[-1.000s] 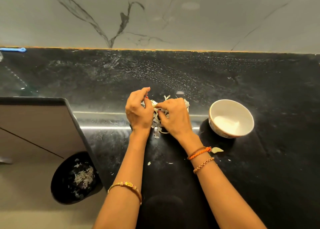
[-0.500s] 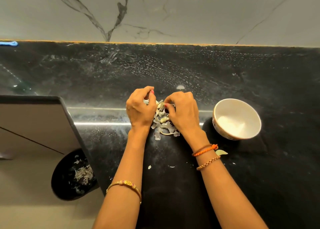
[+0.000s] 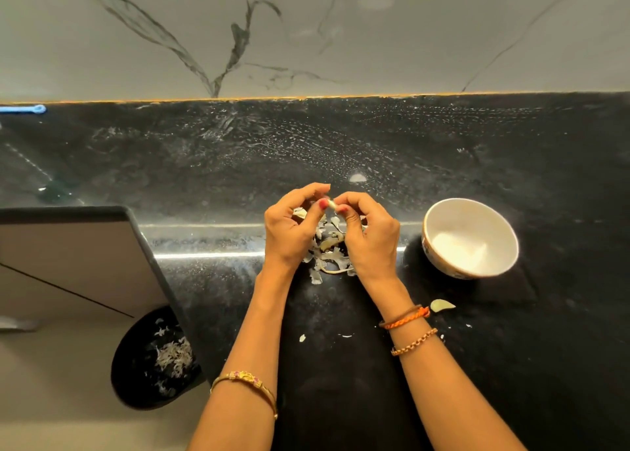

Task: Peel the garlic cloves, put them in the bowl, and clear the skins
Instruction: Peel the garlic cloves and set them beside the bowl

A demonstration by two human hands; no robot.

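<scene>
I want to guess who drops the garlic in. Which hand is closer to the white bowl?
Right hand: beside the white bowl. Left hand: farther, beyond the skins.

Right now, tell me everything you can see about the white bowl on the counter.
The bowl is round and deep, white and glossy inside like glazed ceramic, with a thin darker rim and a dark pattern low on its outer wall. It stands on the black countertop, tipped toward the camera by the wide lens, to the right of the right hand and apart from it. Nothing touches it but the counter. A pale patch sits at its bottom; whether that is garlic or glare is unclear.
</scene>
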